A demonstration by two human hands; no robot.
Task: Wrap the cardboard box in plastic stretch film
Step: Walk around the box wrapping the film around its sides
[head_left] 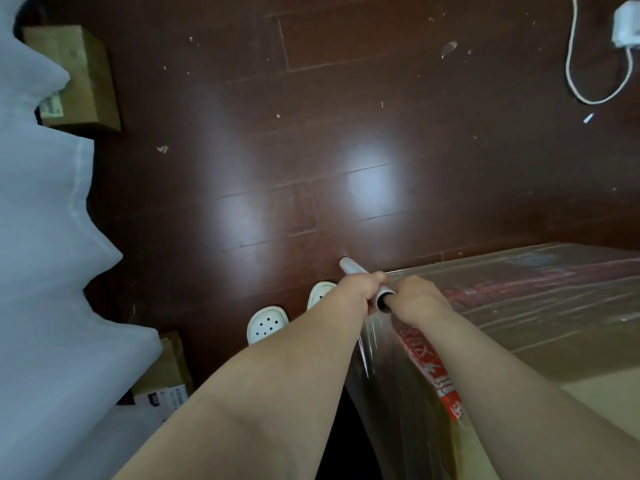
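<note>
On my feed both hands are on the film roll [351, 266], a pale tube held tilted just off the near left corner of the cardboard box [540, 327]. The left hand [358, 291] has its fingers curled round the middle of the tube, so the far end pokes out past them toward the dark wooden floor [311, 133]. The right hand [417, 299] grips the open near end. Its fingers curl in at the mouth of the tube, but I cannot make them out one by one behind the back of the hand. The box sits low on the right, directly under the right hand. Stretch film [388, 372] hangs taut from the roll, below both wrists, down the box's left side, and a glossy layer lies over the top face. A red printed strip [433, 368] shows through it along the near edge.

Two white clogs [266, 323] stand on the floor beyond the left forearm. White foam sheeting [45, 237] fills the left side, with a small carton [76, 77] behind it and another carton [162, 375] nearer me. A white cable [581, 81] with an adapter [627, 26] lies at the upper right
</note>
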